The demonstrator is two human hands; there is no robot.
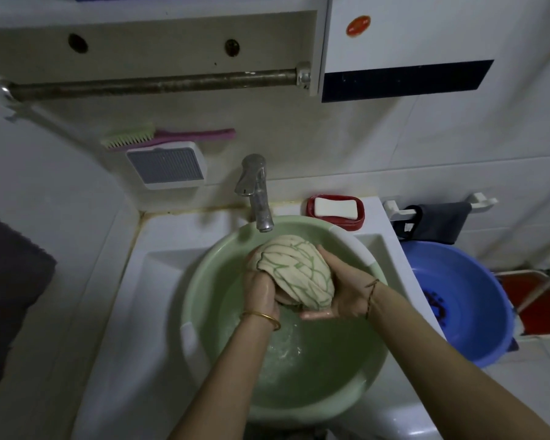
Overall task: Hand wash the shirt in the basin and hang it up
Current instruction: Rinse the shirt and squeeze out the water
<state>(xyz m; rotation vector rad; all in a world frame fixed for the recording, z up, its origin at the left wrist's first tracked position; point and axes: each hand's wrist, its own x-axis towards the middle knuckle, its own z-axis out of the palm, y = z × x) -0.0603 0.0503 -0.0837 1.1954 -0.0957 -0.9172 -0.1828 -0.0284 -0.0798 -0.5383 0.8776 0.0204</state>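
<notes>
Dark towel (10,281) hangs at 9 o'clock, far left edge. Metal rail (153,84) runs across the wall at 11 o'clock, under a white cabinet (362,42) with an orange sticker. Below the rail, a green-and-pink brush (159,138) lies on top of a white wall soap holder (167,166), touching it.

Centre: white sink (159,249) carries the green basin (210,281), water in it, ripples and some foam near 6 o'clock of the basin. Chrome tap (254,192) stands at 12 o'clock of the basin, spout over its rim.

Left hand (261,290) (gold bangle on the wrist) grips the shirt (296,268) from its 8 o'clock side, fingers curled into the cloth, skin wet. The shirt is a tight wrung ball, cream with green lines, lifted above the water in the upper half of the basin, just below the tap spout. Right hand (343,293) (thin cord bracelet on the wrist) clasps the same ball from the 4 o'clock side, fingers wrapped under and round it, thumb along the top edge. Both hands clenched on the cloth, touching each other under the bundle.

Right of the tap, at 1 o'clock, red soap dish (359,217) with a white soap bar (334,208) sits on the sink ledge. Further right, a dark cloth (438,220) hangs on a white wall bracket. Blue basin (477,312) at 3 o'clock, beside the sink, something dark inside, cannot tell what.
</notes>
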